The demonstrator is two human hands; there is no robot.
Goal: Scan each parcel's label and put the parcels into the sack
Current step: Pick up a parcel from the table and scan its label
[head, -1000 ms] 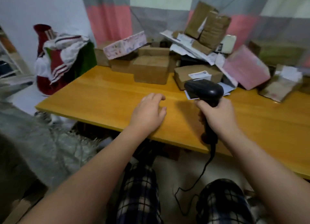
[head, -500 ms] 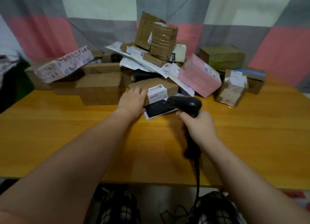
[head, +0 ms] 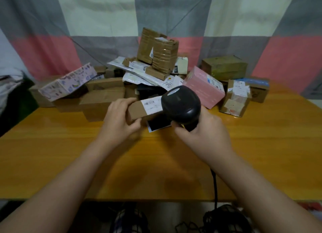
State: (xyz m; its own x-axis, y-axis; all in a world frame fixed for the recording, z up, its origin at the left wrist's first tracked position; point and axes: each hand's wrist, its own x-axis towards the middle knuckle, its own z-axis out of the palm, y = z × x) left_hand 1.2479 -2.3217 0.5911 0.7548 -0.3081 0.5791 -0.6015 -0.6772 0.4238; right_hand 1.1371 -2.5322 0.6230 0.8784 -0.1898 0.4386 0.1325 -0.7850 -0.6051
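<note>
My left hand (head: 120,118) grips the left end of a small brown cardboard parcel (head: 137,109), lifted a little above the table, its white barcode label (head: 151,105) facing up. My right hand (head: 203,133) holds a black corded barcode scanner (head: 181,105) by its handle, the scanner's head right over the label's right end. Behind them a pile of parcels (head: 156,70) lies along the table's far side: brown boxes, white mailers, a pink box (head: 203,86) and a patterned box (head: 68,82). No sack is in view.
The orange wooden table (head: 52,156) stretches across the view, its near edge just above my knees. A black flat packet (head: 158,124) lies under the lifted parcel. The scanner's cable (head: 215,187) drops over the front edge. A checked curtain hangs behind.
The view swung from the table's left end to the pile. My left hand reached a small brown parcel and lifted it; my right hand raised the scanner over its label.
</note>
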